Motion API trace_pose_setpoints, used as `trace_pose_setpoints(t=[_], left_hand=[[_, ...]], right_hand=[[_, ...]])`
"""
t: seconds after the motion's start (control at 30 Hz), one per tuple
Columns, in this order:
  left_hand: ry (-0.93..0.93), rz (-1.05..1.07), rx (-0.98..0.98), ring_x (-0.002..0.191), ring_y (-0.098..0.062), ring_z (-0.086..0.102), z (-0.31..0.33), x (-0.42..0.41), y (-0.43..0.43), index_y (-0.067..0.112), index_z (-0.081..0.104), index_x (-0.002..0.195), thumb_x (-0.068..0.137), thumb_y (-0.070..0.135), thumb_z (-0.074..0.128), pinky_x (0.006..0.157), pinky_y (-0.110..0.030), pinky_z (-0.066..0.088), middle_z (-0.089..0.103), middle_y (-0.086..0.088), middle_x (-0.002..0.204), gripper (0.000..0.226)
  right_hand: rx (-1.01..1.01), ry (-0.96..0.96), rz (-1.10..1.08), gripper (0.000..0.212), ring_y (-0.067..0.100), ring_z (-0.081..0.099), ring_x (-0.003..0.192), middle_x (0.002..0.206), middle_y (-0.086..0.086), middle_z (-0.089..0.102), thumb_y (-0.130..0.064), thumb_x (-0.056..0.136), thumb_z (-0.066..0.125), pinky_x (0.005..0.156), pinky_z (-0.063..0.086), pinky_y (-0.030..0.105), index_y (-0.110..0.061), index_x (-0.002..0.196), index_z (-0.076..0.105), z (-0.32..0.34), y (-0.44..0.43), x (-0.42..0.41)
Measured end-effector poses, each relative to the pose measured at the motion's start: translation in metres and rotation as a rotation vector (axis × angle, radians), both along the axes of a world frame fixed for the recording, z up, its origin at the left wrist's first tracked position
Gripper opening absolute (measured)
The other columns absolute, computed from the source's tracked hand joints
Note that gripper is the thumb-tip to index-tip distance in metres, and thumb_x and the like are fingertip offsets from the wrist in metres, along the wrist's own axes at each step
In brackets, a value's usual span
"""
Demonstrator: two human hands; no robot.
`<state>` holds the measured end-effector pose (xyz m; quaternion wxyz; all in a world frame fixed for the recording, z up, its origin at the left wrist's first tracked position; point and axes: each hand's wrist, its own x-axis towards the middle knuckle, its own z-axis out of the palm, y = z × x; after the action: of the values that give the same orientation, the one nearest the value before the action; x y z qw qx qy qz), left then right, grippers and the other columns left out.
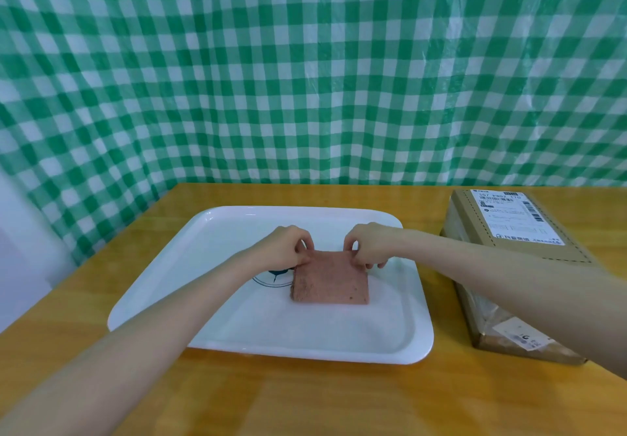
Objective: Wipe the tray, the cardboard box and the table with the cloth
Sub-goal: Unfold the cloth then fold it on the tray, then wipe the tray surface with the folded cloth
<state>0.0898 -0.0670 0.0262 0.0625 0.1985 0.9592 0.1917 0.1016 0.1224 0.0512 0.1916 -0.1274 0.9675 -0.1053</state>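
A white tray (237,327) lies in the middle of the wooden table (305,401). A folded pink cloth (330,283) rests on the tray's centre, partly covering a dark blue printed mark. My left hand (286,247) pinches the cloth's far left corner. My right hand (368,244) pinches its far right corner. The far edge of the cloth is lifted slightly between the two hands. A cardboard box (502,259) with a white shipping label stands on the table to the right of the tray, partly hidden by my right forearm.
A green and white checked curtain (305,79) hangs behind the table's far edge. The table's left edge runs diagonally beside a white surface (23,249). Bare wood shows in front of the tray.
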Motion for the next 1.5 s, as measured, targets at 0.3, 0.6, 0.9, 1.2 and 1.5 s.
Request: trace_pose_setpoints(t=[0.3,0.6,0.9,1.2,1.5], left_hand=[[0.089,-0.004,-0.094,0.103,-0.02,0.056,-0.011,0.008,-0.005,0.014,0.061,0.116,0.092,0.018,0.055,0.087,-0.031,0.046,0.062,-0.004,0.112,0.025],[0.195,0.061,0.155,0.083,-0.016,0.059,-0.014,0.017,0.004,0.012,0.071,0.09,0.083,-0.005,0.056,0.072,-0.021,0.044,0.063,0.002,0.085,0.023],[0.171,-0.323,-0.204,0.146,-0.009,0.008,-0.004,0.048,0.022,0.017,0.025,0.148,0.103,0.023,0.029,0.115,-0.022,0.005,0.011,0.006,0.158,0.046],[0.022,-0.454,-0.334,0.142,-0.001,-0.014,-0.027,0.053,0.027,0.024,-0.003,0.151,0.102,0.039,0.019,0.11,-0.019,-0.014,-0.011,0.01,0.158,0.056],[0.062,-0.492,-0.398,0.143,-0.005,-0.014,-0.029,0.052,0.023,0.034,-0.014,0.14,0.1,0.036,0.035,0.117,-0.033,-0.009,-0.009,0.011,0.157,0.064]], right_hand=[[0.041,0.147,0.149,0.03,0.021,0.05,0.112,0.127,0.005,0.054,-0.017,0.093,0.05,0.091,0.045,0.031,-0.015,0.123,0.054,-0.007,0.003,0.008],[0.054,0.243,0.063,0.018,0.026,0.057,0.1,0.112,0.008,0.056,-0.006,0.086,0.051,0.069,0.044,0.03,-0.017,0.099,0.054,-0.012,-0.001,0.019],[0.108,0.29,0.076,0.036,0.03,0.05,0.116,0.129,0.012,0.048,-0.011,0.091,0.041,0.094,0.047,0.043,-0.008,0.126,0.051,-0.006,0.009,0.043],[0.261,0.099,0.117,0.083,0.03,-0.001,0.146,0.157,0.019,-0.005,-0.059,0.089,0.001,0.118,0.006,0.038,-0.001,0.149,0.006,-0.032,0.029,0.124],[0.094,0.39,0.209,0.101,0.025,0.004,0.145,0.156,0.015,0.003,-0.063,0.075,-0.018,0.112,0.005,0.032,-0.004,0.148,0.018,-0.05,0.055,0.168]])
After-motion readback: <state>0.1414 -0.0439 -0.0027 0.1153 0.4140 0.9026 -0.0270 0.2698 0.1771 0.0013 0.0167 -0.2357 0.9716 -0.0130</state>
